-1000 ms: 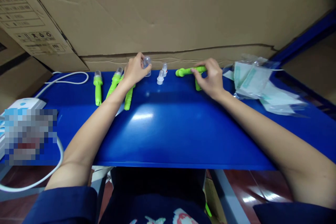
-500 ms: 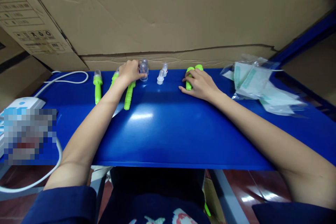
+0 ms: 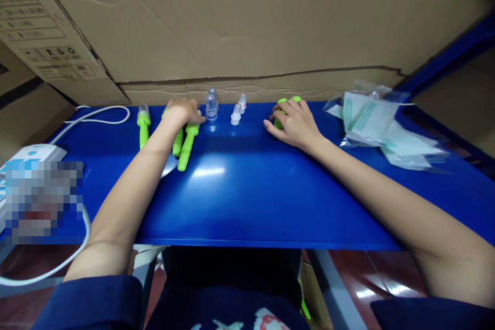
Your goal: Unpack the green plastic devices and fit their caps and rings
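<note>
My left hand [image 3: 184,111] is closed round the top end of a bright green stick [image 3: 187,152], which lies on the blue table. A second green stick [image 3: 178,143] shows partly beneath that hand. To its left is a green stick with a clear cap [image 3: 143,126], partly behind my forearm. Just right of the hand stand clear plastic domes [image 3: 211,107], then small white-based clear pieces [image 3: 235,115]. My right hand [image 3: 296,122] rests over short green pieces [image 3: 279,122], fingers draped across them and thumb held apart. Its palm hides most of them.
Clear packets with white and pale green contents [image 3: 367,116] lie at the right. A white power strip [image 3: 42,152] with a white cable [image 3: 108,106] sits at the left, beside a blurred-out patch. A cardboard wall [image 3: 247,20] closes off the back of the blue table [image 3: 247,201].
My left hand has moved left, away from the clear domes, onto the green stick. That stick's lower end has shifted slightly toward me. The right hand has barely moved.
</note>
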`<state>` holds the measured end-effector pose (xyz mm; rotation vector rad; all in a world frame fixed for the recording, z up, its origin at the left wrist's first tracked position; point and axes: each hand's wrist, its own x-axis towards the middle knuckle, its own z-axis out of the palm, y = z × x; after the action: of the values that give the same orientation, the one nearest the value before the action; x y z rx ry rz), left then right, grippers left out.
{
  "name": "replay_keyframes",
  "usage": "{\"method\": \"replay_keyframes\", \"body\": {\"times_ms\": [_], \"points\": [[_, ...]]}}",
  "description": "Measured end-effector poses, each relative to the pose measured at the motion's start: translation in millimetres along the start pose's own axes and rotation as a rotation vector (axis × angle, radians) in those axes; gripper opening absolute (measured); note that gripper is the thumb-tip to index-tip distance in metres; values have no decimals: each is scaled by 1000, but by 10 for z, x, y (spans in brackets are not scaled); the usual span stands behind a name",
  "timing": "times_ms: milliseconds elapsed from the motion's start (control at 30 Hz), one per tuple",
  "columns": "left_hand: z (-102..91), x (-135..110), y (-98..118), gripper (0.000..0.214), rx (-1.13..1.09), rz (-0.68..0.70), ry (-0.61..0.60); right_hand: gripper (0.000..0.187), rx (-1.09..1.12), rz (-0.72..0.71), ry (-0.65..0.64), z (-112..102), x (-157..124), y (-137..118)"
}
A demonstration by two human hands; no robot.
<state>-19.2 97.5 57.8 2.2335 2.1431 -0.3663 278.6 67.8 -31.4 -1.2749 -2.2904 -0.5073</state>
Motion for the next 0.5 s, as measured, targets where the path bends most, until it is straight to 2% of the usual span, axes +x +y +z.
{"method": "replay_keyframes", "body": {"times_ms": [100, 167, 233, 367, 433, 500], "points": [[-61, -63, 19, 43, 9, -20, -64, 39, 17, -2, 36, -38, 7, -39], [-84, -95, 10, 28, -33, 28, -132, 40, 35, -15, 40, -59, 10, -66], [-92, -123, 0, 18, -144, 153, -243, 42, 45, -45, 25, -74, 11, -92], [-109, -194, 44, 22, -500, 486, -428, 40, 87, -150, -63, -83, 7, -146], [-116, -219, 88, 23, -704, 608, -463, 37, 135, -167, -65, -84, 2, -175], [-101, -211, 120, 26, -865, 667, -442, 48, 195, -139, -12, -92, -6, -210]]}}
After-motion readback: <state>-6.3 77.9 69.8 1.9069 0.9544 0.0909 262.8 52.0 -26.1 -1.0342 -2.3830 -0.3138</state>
